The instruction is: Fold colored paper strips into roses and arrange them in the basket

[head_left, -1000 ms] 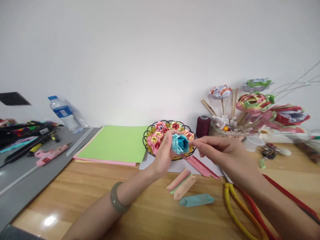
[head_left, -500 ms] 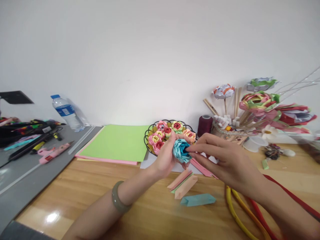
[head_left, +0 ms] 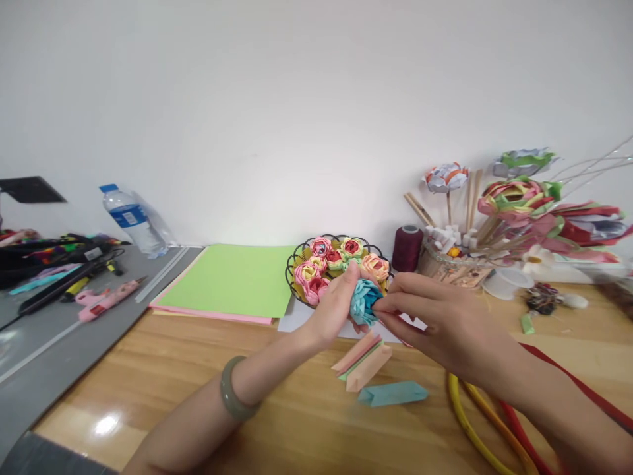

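Observation:
A blue paper flower [head_left: 363,302] is held between my two hands above the table. My left hand [head_left: 333,307], with a green bangle [head_left: 233,389] on the wrist, is wrapped round its left side and underside. The fingertips of my right hand [head_left: 435,313] pinch the darker blue folds at its centre. Just behind is a black-rimmed basket [head_left: 288,270] of pink, yellow and red paper flowers [head_left: 309,272]. Nearer me lie folded peach, pink and green strips [head_left: 368,368] and a folded blue strip [head_left: 394,394].
Green and pink sheets [head_left: 232,280] lie left of the basket. A pink glue gun [head_left: 106,301] and a water bottle [head_left: 132,221] are further left. At right stand a dark red thread spool [head_left: 407,249], a pot [head_left: 448,267] with paper flowers, and yellow and red cords [head_left: 462,419].
Both hands and the blue flower have shifted slightly to the right, and the flower is turned more to the side. My grip on it is unchanged.

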`<action>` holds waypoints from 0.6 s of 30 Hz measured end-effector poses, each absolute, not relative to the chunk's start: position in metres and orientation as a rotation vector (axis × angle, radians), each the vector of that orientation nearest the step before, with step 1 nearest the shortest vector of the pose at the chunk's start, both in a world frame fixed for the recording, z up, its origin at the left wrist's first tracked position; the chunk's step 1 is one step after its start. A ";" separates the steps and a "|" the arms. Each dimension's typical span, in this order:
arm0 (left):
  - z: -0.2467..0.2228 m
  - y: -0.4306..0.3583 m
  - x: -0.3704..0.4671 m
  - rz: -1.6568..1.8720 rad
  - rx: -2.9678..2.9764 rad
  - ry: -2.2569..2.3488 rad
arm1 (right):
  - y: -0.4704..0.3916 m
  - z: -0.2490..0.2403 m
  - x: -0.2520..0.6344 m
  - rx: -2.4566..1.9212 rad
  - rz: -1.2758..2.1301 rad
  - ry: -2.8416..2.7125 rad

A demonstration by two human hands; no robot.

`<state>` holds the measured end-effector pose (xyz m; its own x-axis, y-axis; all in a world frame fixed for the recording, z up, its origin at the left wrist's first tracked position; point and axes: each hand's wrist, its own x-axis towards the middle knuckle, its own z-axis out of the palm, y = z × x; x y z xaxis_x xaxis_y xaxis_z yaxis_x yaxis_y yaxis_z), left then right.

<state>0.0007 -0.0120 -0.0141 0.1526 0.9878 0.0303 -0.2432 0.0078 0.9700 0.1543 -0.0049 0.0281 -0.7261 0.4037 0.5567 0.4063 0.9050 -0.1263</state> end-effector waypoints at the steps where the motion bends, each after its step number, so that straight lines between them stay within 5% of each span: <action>1: -0.014 -0.012 0.001 1.200 1.114 0.918 | -0.005 0.028 0.154 -0.586 0.033 -2.469; 8: -0.013 -0.010 0.000 1.184 0.954 0.789 | 0.001 0.036 0.160 -0.648 0.397 -2.298; 18: -0.010 -0.010 0.002 1.232 0.834 0.647 | 0.005 0.016 0.153 -0.585 0.199 -2.444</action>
<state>0.0022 -0.0101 -0.0095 0.2264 0.9740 0.0119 -0.5426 0.1160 0.8320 0.1528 0.0050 0.0161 -0.7156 0.4538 0.5310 0.3622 0.8911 -0.2735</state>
